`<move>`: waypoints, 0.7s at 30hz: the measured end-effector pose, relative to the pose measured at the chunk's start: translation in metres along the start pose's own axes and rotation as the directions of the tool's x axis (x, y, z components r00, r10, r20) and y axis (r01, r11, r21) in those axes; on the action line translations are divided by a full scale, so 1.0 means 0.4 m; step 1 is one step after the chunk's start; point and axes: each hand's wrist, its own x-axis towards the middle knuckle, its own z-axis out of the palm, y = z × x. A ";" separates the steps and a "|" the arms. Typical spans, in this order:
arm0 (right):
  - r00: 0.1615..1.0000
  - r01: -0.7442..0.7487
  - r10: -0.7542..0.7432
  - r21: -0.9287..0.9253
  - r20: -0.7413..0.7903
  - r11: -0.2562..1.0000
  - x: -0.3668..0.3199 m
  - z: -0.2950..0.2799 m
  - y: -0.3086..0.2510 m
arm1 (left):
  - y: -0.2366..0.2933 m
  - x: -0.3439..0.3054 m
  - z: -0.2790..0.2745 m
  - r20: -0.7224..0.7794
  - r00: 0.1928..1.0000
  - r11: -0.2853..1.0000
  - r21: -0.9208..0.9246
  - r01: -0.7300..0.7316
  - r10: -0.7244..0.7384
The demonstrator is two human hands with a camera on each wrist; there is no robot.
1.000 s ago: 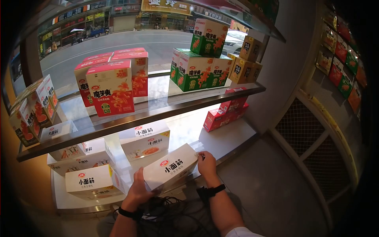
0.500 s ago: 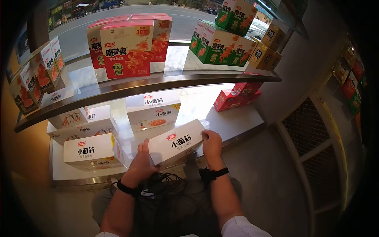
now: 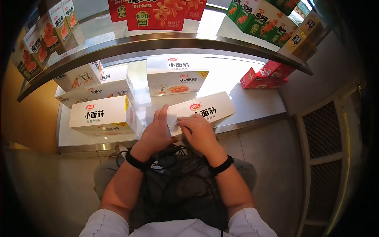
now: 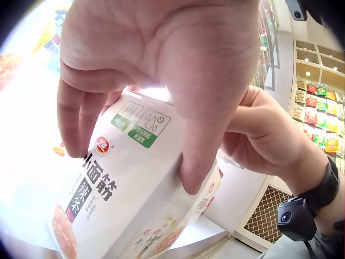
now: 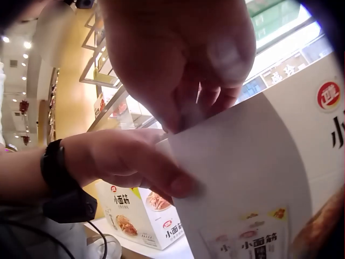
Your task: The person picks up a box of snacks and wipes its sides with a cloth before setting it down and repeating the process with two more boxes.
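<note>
A white carton (image 3: 219, 106) with a red logo and black lettering lies aslant at the front of the lower shelf. My left hand (image 3: 155, 132) grips its left end; in the left wrist view the thumb presses one side and the fingers the opposite side. My right hand (image 3: 199, 134) is bent over the same end, with thumb and forefinger pinching at the top edge of the carton. A small pale bit shows at those fingertips, and I cannot tell what it is. In the right wrist view the right fingertips (image 5: 173, 125) meet the carton's upper corner, just above the left thumb.
Similar white cartons stand at left (image 3: 98, 112) and behind (image 3: 177, 83). Red boxes (image 3: 260, 79) sit at the right end. A metal-edged upper shelf (image 3: 158, 39) crosses above, bearing red, green and fruit-printed boxes. Black cables (image 3: 173, 162) lie over the lap.
My right hand has moved from the carton's right end to its left end, beside my left hand. The left hand keeps its grip. The head view has tilted further down.
</note>
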 end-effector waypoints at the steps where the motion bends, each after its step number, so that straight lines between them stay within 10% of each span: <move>1: 0.992 0.107 -0.111 0.059 0.064 0.992 0.004 0.006 -0.016 | -0.012 0.002 0.009 -0.045 0.998 0.999 -0.025 -0.039 0.037; 5: 0.967 0.233 -0.243 0.120 0.073 0.965 -0.010 0.055 -0.023 | -0.002 0.001 0.001 -0.022 0.990 0.982 -0.133 0.134 -0.139; 9: 0.973 0.224 -0.227 0.075 0.033 0.972 -0.004 0.026 0.009 | 0.006 0.000 -0.003 -0.070 0.997 0.999 -0.041 -0.020 0.017; 18: 0.825 -0.418 0.257 -0.240 -0.503 0.876 -0.020 -0.113 0.243 | 0.001 0.000 0.012 -0.080 0.996 0.984 -0.170 -0.061 0.048; 21: 0.814 -0.526 0.398 -0.244 -0.423 0.815 -0.024 -0.114 0.236 | 0.011 -0.009 0.007 -0.079 0.996 0.992 -0.108 -0.058 0.049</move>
